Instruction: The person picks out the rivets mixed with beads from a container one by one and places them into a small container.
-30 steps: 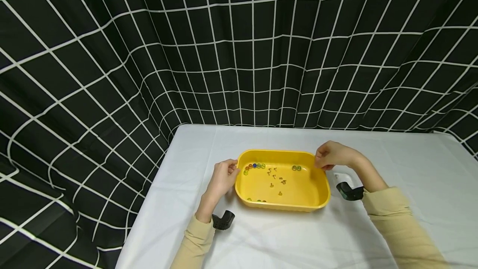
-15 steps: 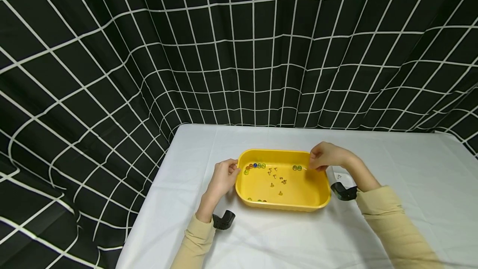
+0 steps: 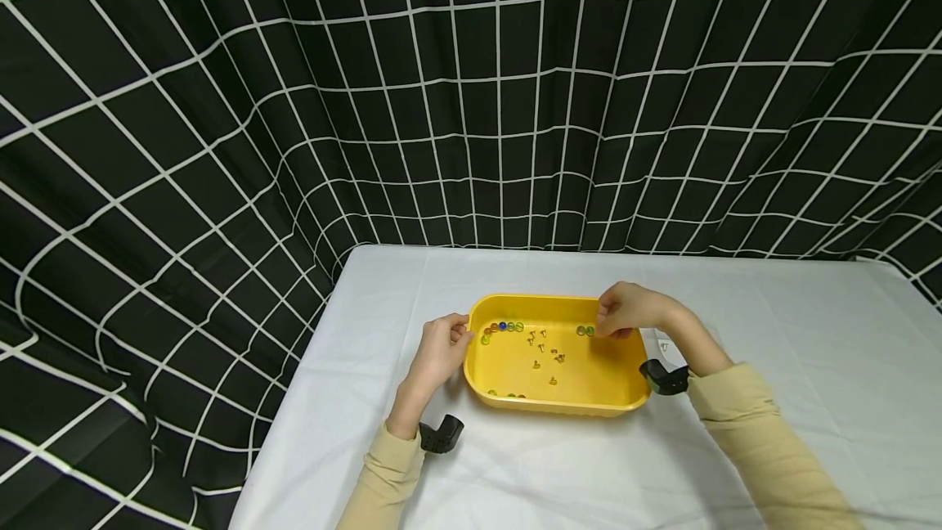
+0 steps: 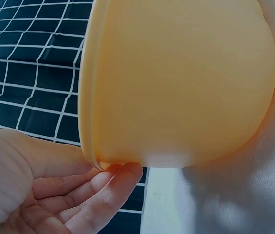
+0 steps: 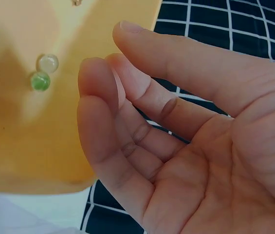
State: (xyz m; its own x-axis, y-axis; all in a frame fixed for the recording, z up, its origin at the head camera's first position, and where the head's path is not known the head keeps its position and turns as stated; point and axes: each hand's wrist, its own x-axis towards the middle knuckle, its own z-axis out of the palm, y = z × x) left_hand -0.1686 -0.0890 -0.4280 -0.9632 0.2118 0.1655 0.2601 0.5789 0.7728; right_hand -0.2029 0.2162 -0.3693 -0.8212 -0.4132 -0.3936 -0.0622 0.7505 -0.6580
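My left hand (image 3: 438,348) pinches the left rim of a yellow plastic tub (image 3: 589,387); in the left wrist view, thumb and fingertips meet at its lip. My right hand (image 3: 631,309) is over the tub's right end, beside two greenish marbles (image 3: 585,331). In the right wrist view its fingers bend loosely, thumb apart, with nothing seen between them; the green marble (image 5: 40,81) and the clear marble (image 5: 48,63) lie off the fingertips. Several small gold pins (image 3: 541,348) are scattered on the tub's floor.
More marbles, one of them a blue marble (image 3: 503,325), line the tub's back left corner, and others sit along the front wall. A clear container (image 3: 671,352) with small pieces stands right of the tub, partly behind my right wrist. A white cloth (image 3: 515,473) covers the table.
My right hand has moved left from the tub's right rim to over the inside, near the two greenish marbles. My left hand has stayed at the left rim.
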